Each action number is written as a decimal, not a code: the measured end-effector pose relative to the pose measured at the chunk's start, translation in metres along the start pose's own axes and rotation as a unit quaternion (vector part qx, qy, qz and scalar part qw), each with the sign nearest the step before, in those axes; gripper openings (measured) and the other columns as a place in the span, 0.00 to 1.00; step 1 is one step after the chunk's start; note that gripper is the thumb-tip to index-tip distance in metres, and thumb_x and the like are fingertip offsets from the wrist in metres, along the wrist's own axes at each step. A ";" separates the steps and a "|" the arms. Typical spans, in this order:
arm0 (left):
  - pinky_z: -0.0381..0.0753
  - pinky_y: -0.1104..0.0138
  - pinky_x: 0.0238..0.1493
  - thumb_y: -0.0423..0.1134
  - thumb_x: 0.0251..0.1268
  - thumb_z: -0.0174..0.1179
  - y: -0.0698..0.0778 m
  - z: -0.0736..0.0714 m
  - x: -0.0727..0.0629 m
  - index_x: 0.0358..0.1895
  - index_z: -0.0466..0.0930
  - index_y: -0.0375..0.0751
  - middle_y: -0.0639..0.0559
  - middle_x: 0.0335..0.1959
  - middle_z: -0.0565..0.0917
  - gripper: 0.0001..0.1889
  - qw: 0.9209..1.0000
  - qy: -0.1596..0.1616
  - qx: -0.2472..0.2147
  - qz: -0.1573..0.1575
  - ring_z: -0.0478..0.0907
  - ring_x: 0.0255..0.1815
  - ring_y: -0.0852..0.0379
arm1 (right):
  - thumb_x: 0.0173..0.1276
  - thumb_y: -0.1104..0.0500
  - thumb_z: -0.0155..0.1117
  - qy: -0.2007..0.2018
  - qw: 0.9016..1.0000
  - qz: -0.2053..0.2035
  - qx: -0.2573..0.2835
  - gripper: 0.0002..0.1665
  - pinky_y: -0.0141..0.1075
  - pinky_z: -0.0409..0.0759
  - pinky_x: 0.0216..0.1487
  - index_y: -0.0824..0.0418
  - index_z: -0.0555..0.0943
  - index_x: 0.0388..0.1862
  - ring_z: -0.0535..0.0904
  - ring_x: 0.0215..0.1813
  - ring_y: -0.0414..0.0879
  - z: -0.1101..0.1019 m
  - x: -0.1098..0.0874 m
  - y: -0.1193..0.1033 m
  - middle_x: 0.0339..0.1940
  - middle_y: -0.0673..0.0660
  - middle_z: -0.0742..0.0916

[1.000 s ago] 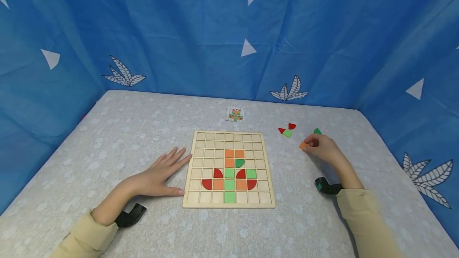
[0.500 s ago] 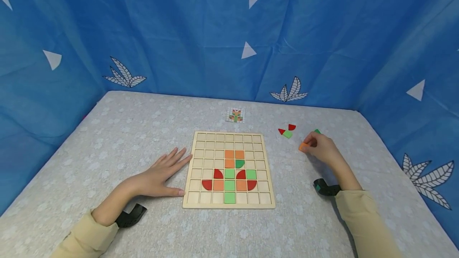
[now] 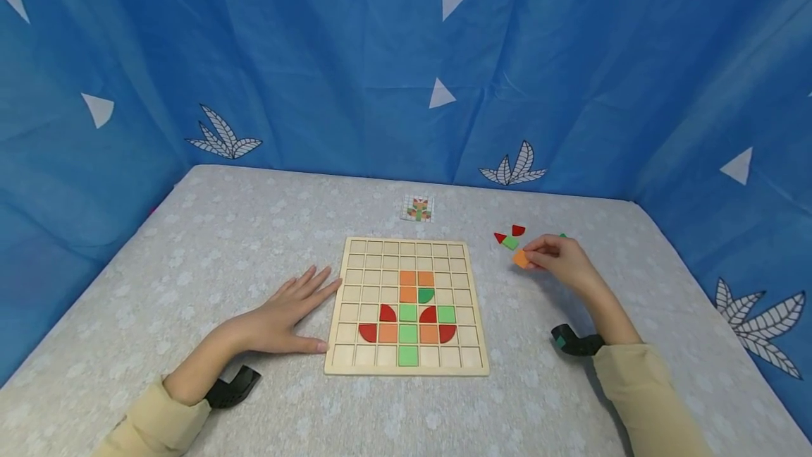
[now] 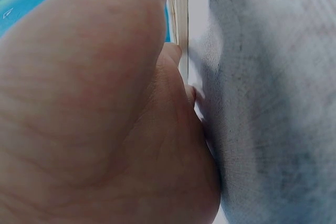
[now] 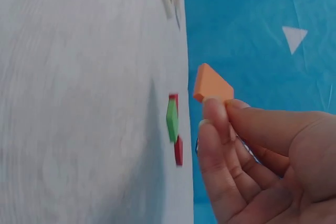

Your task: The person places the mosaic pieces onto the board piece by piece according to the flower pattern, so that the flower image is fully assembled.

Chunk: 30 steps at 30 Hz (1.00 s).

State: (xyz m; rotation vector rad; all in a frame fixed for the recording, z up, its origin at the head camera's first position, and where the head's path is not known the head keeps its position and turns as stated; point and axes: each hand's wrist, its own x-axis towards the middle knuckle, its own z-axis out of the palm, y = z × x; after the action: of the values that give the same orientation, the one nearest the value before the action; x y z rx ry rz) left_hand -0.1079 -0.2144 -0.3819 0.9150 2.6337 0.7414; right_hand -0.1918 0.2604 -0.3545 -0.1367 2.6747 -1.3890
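My right hand [image 3: 561, 259] pinches an orange square tile [image 5: 212, 85] between thumb and fingertips, held above the table right of the board. My left hand [image 3: 285, 314] lies with fingers spread, its thumb and fingertips at the left edge of the wooden grid board [image 3: 355, 364]. Set in the board are orange and light green squares, several red quarter-circle pieces and one dark green quarter-circle [image 3: 426, 295]. Close beyond the held tile lie a light green square [image 3: 510, 242], a red triangle [image 3: 500, 238] and a red quarter-circle [image 3: 518, 230]. A dark green piece [image 3: 563, 235] is mostly hidden behind the right hand.
A small pattern card [image 3: 417, 209] with a coloured grid design lies behind the board. The table has a pale floral cloth [image 3: 266, 231]. Blue curtain [image 3: 355, 55] stands along the back and both sides. Each wrist wears a black camera [image 3: 574, 340].
My right hand has lifted the orange square tile off the table and moved it slightly left, toward the board. The left hand keeps its place at the board's edge.
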 end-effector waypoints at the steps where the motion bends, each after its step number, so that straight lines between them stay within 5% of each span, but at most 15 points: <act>1: 0.34 0.43 0.64 0.63 0.54 0.61 0.000 0.000 0.000 0.74 0.47 0.40 0.39 0.74 0.41 0.51 1.000 0.000 0.000 -0.001 0.32 0.72 0.39 | 0.68 0.65 0.59 0.001 1.000 -0.002 0.008 0.14 0.34 0.80 0.38 0.76 0.76 0.45 0.81 0.34 0.45 0.001 0.000 -0.001 0.37 0.64 0.82; 10: 0.35 0.42 0.65 0.63 0.54 0.61 0.000 0.001 -0.001 0.74 0.47 0.41 0.39 0.74 0.41 0.51 1.000 0.000 0.007 -0.001 0.33 0.72 0.39 | 0.66 0.61 0.63 0.011 0.996 -0.044 0.080 0.11 0.35 0.81 0.37 0.70 0.79 0.40 0.83 0.33 0.47 0.012 0.002 -0.012 0.33 0.58 0.84; 18: 0.36 0.43 0.65 0.65 0.53 0.61 -0.003 0.001 0.002 0.75 0.47 0.43 0.41 0.74 0.41 0.52 1.000 0.001 0.018 0.000 0.32 0.73 0.41 | 0.69 0.66 0.57 -0.034 0.992 -0.058 0.105 0.15 0.43 0.79 0.44 0.76 0.75 0.49 0.83 0.36 0.46 0.033 0.008 -0.043 0.39 0.65 0.83; 30: 0.35 0.41 0.64 0.64 0.55 0.60 -0.001 0.000 0.000 0.74 0.48 0.41 0.38 0.74 0.42 0.50 1.000 0.004 0.010 0.003 0.33 0.72 0.38 | 0.69 0.69 0.55 -0.079 0.984 -0.067 0.144 0.13 0.46 0.78 0.45 0.77 0.76 0.49 0.83 0.37 0.52 0.073 0.026 -0.066 0.35 0.63 0.83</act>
State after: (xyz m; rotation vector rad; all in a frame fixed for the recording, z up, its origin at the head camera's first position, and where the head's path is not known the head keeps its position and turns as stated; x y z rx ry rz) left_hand -0.1087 -0.2148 -0.3829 0.9284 2.6504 0.7234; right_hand -0.2049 0.1596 -0.3440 -0.3865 2.3443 -1.7089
